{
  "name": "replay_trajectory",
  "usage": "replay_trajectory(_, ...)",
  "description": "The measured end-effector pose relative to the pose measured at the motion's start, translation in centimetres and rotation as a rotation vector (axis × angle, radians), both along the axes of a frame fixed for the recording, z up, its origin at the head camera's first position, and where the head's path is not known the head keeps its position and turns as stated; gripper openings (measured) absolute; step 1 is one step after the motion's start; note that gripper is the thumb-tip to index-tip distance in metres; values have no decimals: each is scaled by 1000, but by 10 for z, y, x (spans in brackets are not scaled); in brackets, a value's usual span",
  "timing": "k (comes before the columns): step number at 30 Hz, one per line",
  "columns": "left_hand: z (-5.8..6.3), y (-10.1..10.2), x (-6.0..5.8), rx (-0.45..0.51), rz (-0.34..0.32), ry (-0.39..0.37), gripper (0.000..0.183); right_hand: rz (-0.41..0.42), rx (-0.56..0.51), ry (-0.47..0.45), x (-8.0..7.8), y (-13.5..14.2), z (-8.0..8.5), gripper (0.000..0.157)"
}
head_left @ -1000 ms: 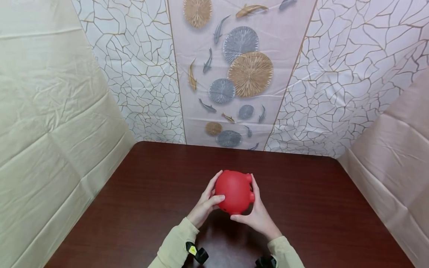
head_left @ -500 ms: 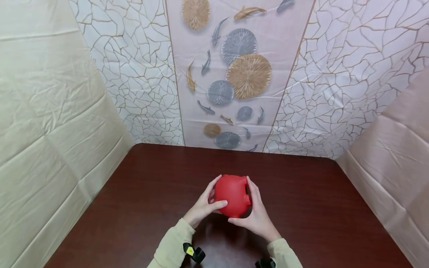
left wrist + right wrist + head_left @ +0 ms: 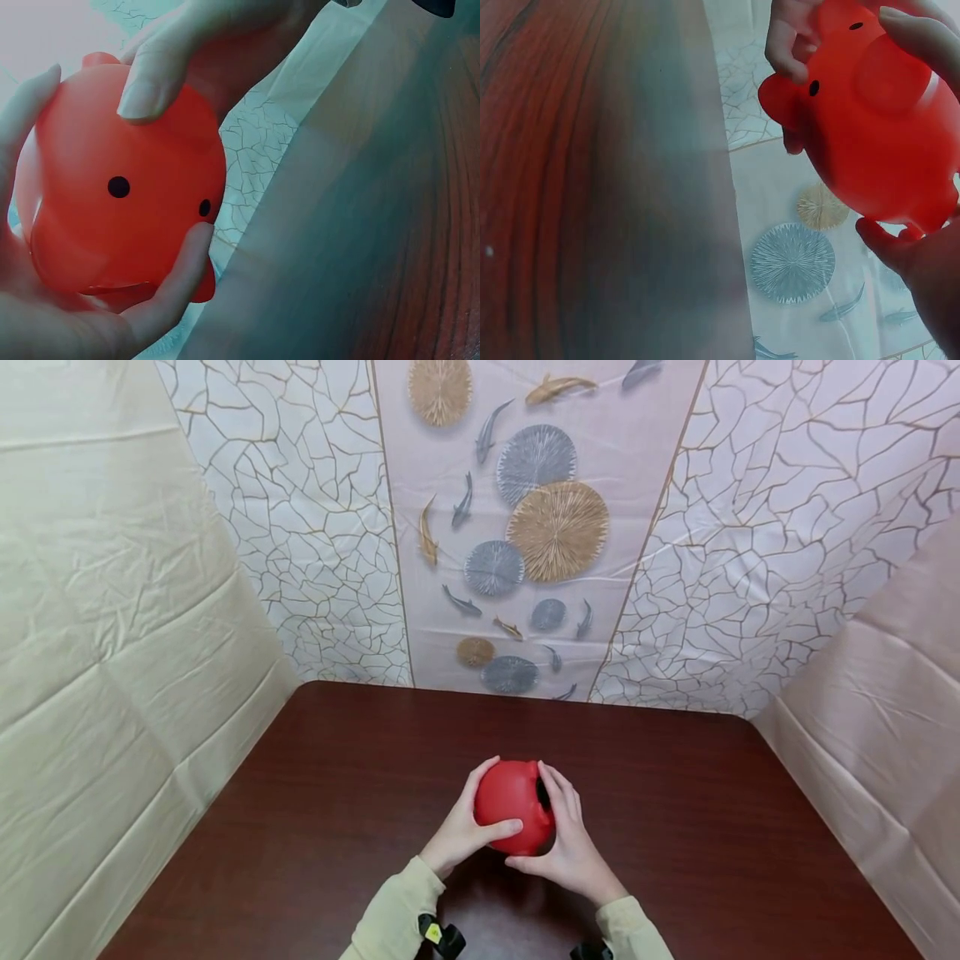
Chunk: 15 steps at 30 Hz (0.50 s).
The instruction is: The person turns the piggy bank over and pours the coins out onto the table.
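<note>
Both my hands hold a red piggy bank (image 3: 506, 797) up over the table, its round body sideways between them. My left hand (image 3: 459, 837) grips it on the left, thumb across the near side. From the right, my right hand (image 3: 576, 853) curls round the end with the stubby feet, thumb underneath. A dark round patch shows between the feet, partly behind the right fingers. In the left wrist view the piggy bank (image 3: 82, 150) shows two black eyes, one close to a fingertip. The right wrist view shows the piggy bank's (image 3: 877, 150) smooth flank and one ear.
Beneath the hands lies a dark brown wooden table (image 3: 337, 793). A patterned cloth (image 3: 322, 527) hangs along its far edge, and plain cream cloth (image 3: 112, 677) flanks the sides. Each wrist wears a small black camera (image 3: 450, 941).
The piggy bank has come slightly down and left toward me and turned, bringing the dark patch between its feet into view. Both hands stay on it; the right fingers have shifted left with it.
</note>
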<state>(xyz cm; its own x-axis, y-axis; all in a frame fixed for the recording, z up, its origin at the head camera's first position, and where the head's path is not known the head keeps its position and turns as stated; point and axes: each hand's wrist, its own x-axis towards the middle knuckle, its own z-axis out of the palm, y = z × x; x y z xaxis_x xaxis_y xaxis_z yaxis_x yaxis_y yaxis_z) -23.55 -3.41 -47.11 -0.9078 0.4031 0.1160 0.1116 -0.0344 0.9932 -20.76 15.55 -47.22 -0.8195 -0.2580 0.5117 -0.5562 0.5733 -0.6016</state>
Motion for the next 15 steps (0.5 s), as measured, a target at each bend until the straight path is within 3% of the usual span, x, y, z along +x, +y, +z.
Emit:
replay_trajectory(7,-2,0,1,33,38,15,80,17,-60,-58,-2,2,-4,129)
replay_trajectory(11,-1,-2,0,141,10,-46,77,44,-167,-118,-3,3,-3,128)
replay_trajectory(15,1,-3,1,232,-38,-107,75,95,-298,-249,-2,4,-2,127)
